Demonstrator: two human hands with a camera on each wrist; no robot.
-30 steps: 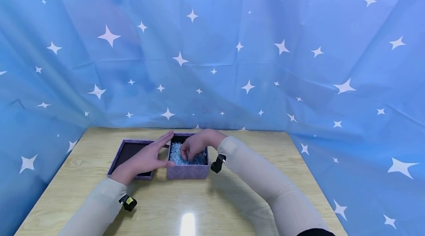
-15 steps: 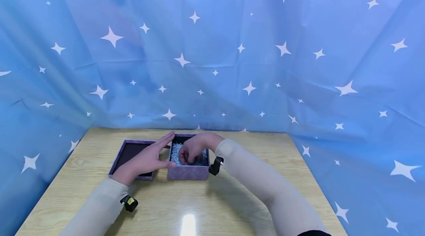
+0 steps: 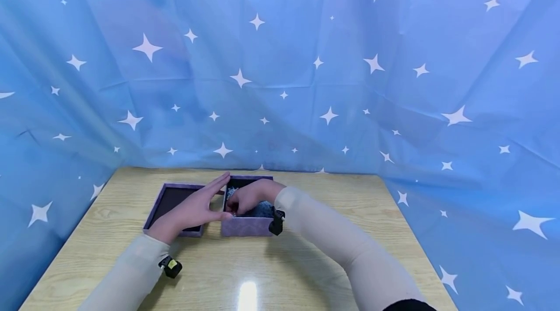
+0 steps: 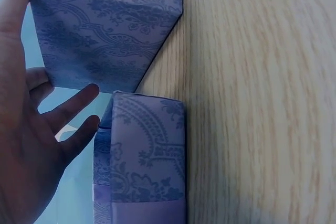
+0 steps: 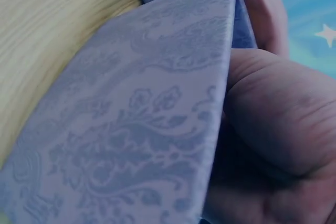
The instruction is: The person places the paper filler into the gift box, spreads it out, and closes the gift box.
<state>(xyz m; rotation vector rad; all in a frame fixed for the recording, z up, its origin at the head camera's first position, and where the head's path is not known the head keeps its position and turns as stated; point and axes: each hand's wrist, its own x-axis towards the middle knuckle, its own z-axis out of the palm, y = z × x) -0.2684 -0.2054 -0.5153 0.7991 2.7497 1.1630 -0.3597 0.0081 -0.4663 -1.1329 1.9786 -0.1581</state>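
Note:
An open purple patterned box with blue shredded paper inside stands at the table's back. My left hand spreads along the box's left side, thumb at the front corner and fingertips at the back corner; in the left wrist view the hand has its fingers apart near the box. Inside the box, my right hand reaches down with bent fingers at the left part of the paper. The right wrist view shows the hand behind the box wall; its fingertips are hidden, so any hold on paper is unclear.
A shallow purple tray-like lid with a dark inside lies left of the box, partly under my left hand. Both rest on a wooden table. Blue cloth with white stars hangs behind the table and at both sides.
My right hand has shifted left inside the box, towards its left wall, and more of the paper at the right shows. My left hand stays at the box's left side.

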